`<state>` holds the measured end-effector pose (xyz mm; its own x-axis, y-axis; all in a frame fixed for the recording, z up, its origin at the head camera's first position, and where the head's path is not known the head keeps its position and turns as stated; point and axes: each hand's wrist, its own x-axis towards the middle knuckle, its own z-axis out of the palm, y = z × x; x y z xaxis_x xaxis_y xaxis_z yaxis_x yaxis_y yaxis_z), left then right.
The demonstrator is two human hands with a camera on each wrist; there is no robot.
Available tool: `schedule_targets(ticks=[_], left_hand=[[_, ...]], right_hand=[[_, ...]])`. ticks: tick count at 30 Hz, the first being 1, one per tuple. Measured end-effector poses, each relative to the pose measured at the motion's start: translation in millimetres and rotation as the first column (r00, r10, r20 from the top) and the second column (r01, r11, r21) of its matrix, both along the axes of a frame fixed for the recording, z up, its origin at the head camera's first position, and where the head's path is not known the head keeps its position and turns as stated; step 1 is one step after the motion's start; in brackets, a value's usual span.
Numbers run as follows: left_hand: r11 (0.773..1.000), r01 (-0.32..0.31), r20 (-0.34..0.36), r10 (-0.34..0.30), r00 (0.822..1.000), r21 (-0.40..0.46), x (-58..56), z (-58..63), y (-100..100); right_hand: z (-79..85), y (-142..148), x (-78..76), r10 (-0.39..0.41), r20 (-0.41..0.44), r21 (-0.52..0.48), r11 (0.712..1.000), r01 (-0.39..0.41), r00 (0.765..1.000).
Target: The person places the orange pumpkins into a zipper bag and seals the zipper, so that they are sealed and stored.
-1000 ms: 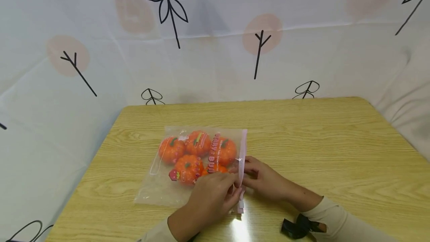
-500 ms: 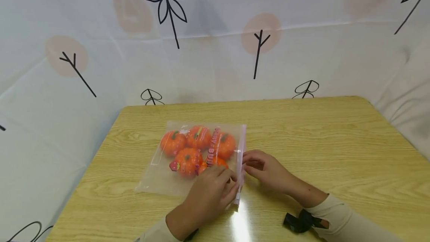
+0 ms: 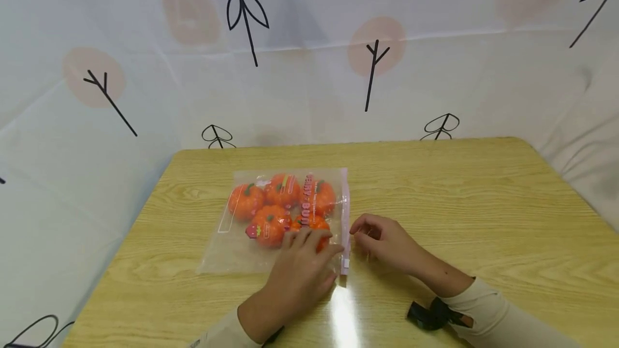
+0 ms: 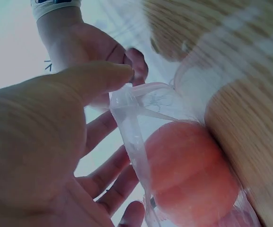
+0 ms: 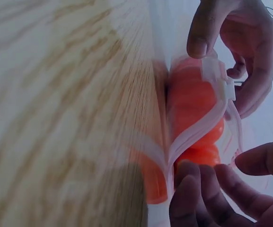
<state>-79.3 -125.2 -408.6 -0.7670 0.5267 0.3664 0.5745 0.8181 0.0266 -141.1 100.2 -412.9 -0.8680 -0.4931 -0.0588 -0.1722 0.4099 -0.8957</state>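
A clear zip bag (image 3: 227,256) with a pink zip edge (image 3: 345,203) lies on the table, its mouth to the right. Through its printed film show several small orange pumpkins (image 3: 271,224) with green stems. My left hand (image 3: 295,273) lies over the bag's near right part, fingers spread on the film by the nearest pumpkin. In the right wrist view its thumb is at the bag's corner, beside the white zip slider (image 5: 228,90). My right hand (image 3: 387,240) is just right of the zip edge, fingers loosely bent, a gap between thumb and fingertips. The zip strips part there, leaving the mouth gaping.
The wooden table (image 3: 459,192) runs on to the right and behind the bag. A white cloth (image 3: 309,90) with plant drawings hangs along the back and sides. A black strap (image 3: 430,316) sits at the right wrist.
The bag has shifted slightly away from me and lies flatter. My left hand has let go of the zip edge and spread its fingers over the bag. My right hand has drawn off the edge.
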Motion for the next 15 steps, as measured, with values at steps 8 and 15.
schedule_targets(ticks=[8,15], left_hand=[[1.000,-0.016,0.019,0.016,1.000,-0.005,0.4,-2.3,-1.0],[1.000,-0.026,0.032,0.025,0.999,0.012,0.1,-2.4,-1.3]], right_hand=[[-3.7,-1.1,2.0,0.161,0.226,-0.008,0.986,-0.164,0.961],[-5.1,-2.5,4.0,0.250,0.307,-0.123,0.967,-0.222,0.918]])
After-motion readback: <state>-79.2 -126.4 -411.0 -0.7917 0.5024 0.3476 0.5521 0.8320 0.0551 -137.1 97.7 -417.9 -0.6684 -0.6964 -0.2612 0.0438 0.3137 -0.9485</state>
